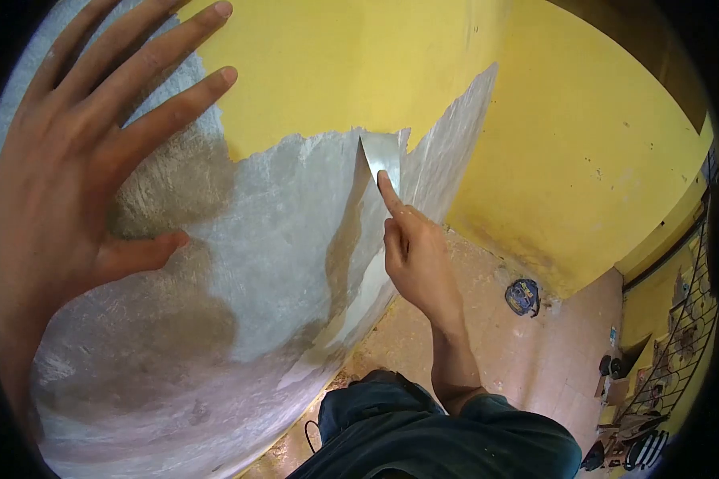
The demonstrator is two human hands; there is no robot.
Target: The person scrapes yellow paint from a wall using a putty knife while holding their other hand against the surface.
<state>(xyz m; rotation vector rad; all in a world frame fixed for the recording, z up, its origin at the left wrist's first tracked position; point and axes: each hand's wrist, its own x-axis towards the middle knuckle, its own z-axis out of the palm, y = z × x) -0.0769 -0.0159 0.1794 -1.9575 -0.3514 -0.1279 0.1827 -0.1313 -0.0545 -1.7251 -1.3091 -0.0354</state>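
Yellow wall (359, 64): right hand (415, 255) presses likely scraper (379, 156) (left hand (64, 184) flat).

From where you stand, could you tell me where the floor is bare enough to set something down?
The floor is bare between the right hand, which grips the scraper, and the dark round object. It is crowded at the right edge: clutter beside the metal grille.

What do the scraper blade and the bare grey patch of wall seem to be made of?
The scraper blade: thin metal, probably steel, with a dull grey sheen. The grey patch: likely cement plaster, matt and rough, streaked with scrape marks.
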